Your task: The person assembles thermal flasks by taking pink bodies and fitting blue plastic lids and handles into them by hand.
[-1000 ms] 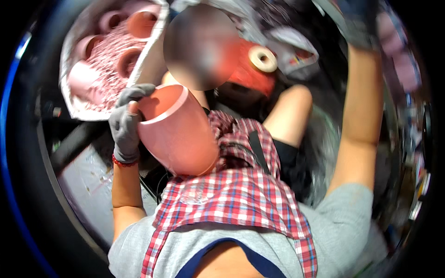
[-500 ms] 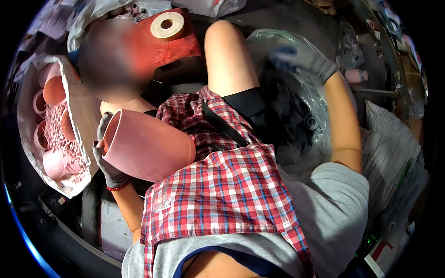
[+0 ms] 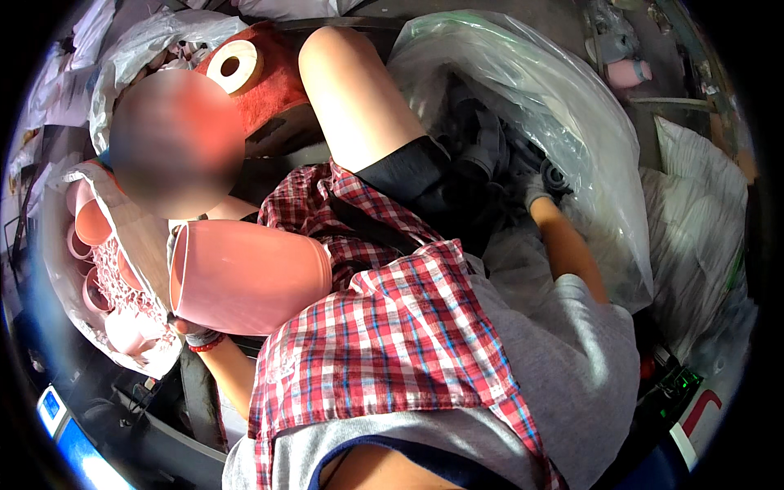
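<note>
A large pink pot (image 3: 253, 278), shaped like a tapered cylinder, lies tilted on its side across my lap with its open rim to the left. My left hand (image 3: 196, 333), in a grey glove, grips it at the rim and is mostly hidden behind it. My gloved right hand (image 3: 536, 189) reaches down into a big clear plastic bag (image 3: 600, 139), among dark grey and black plastic parts (image 3: 490, 159). Its fingers are buried among those parts, so their grip does not show.
At the left stands a white sack (image 3: 151, 237) holding several pink pots (image 3: 96, 222) and pink shredded filler (image 3: 114, 265). A tape roll (image 3: 235, 67) rests on a red fabric-covered surface (image 3: 273, 82). Grey-white sacks (image 3: 694, 212) lie at the right.
My right hand, blurred above the bag's opening earlier, has gone down among the dark parts. The pot stays in my left hand, now tilted more level. The view has shifted somewhat.
</note>
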Demonstrator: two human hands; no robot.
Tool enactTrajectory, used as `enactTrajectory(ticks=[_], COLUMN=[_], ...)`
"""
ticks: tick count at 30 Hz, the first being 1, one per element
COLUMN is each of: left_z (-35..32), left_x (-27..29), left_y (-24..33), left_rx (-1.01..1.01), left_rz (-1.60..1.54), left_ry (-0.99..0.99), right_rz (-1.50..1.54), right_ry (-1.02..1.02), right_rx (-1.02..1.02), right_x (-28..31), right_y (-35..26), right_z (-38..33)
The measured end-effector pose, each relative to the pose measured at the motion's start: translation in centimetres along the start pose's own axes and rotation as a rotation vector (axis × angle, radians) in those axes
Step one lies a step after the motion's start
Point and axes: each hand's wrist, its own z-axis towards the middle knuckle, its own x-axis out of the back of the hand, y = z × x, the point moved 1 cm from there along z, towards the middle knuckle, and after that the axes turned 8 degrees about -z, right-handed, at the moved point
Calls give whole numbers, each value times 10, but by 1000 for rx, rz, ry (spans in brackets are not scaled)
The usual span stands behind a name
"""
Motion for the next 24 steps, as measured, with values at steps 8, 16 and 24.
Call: enactTrajectory(ticks=[8,16,24], left_z=[-15,103,111], left_x=[41,-83,-99], left_y=[1,-25,-26], left_rx=[5,-294,-226], left_rz=[214,789,741], left_ry=[265,196,78], right_rz=[-128,669,1261], right_ry=[-142,228,1008], right_rx=[78,-97,588], right_x=[-74,25,262], right_y=[-21,67,-11], right_z=[71,-4,-123])
